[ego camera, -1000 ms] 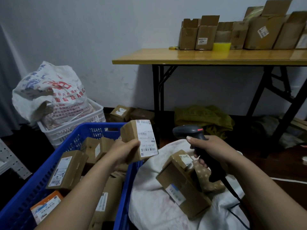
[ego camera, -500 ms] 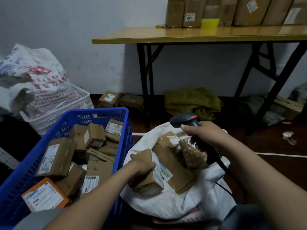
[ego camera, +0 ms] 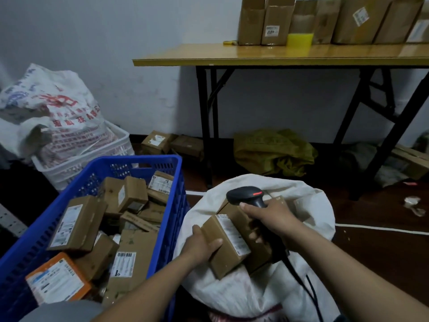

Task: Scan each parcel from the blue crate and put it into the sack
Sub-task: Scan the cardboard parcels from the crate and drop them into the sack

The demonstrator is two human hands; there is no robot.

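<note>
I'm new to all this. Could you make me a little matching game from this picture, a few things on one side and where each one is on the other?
Things:
1. scanner
2. orange parcel
3. green bag
4. printed sack

Places:
A. in the white basket
B. gripped in the right hand
C. on the floor under the table
D. in the blue crate

Pairs: 1-B, 2-D, 3-C, 4-A
</note>
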